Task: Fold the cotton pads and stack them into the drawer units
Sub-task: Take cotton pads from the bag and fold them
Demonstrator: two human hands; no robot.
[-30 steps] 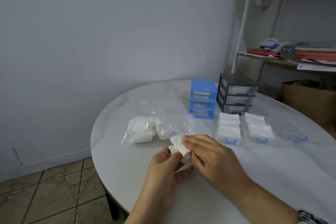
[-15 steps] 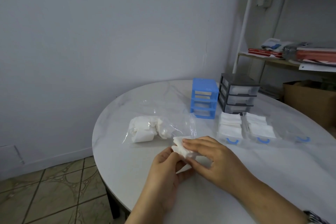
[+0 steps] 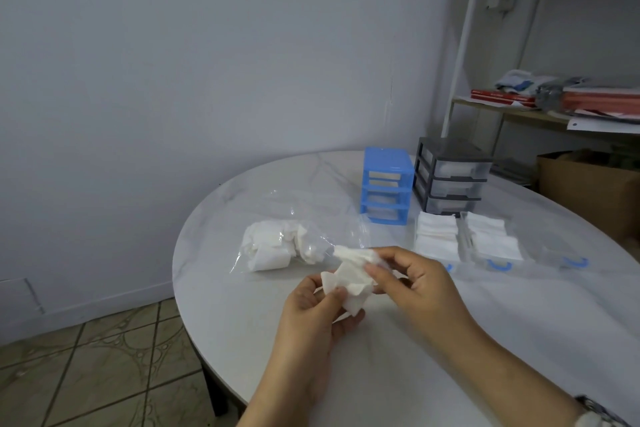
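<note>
A crumpled white cotton pad (image 3: 349,279) hangs between both hands above the round white table (image 3: 398,357). My left hand (image 3: 311,314) pinches its lower left corner with thumb and fingers. My right hand (image 3: 412,282) pinches its upper right part. A clear plastic bag (image 3: 277,246) of loose white pads lies just behind the hands. Two pulled-out clear drawers (image 3: 464,239) with folded pads sit to the right, in front of a blue drawer unit (image 3: 387,185) and a grey drawer unit (image 3: 450,177).
A third clear drawer with a blue handle (image 3: 571,253) lies at the far right. A shelf (image 3: 554,114) with books and papers and a cardboard box (image 3: 588,187) stand behind the table. Tiled floor lies left of the table edge.
The pad, held bunched between both hands before, is now pulled apart and partly opened. My right hand has shifted right and up; my left hand stays on the lower corner.
</note>
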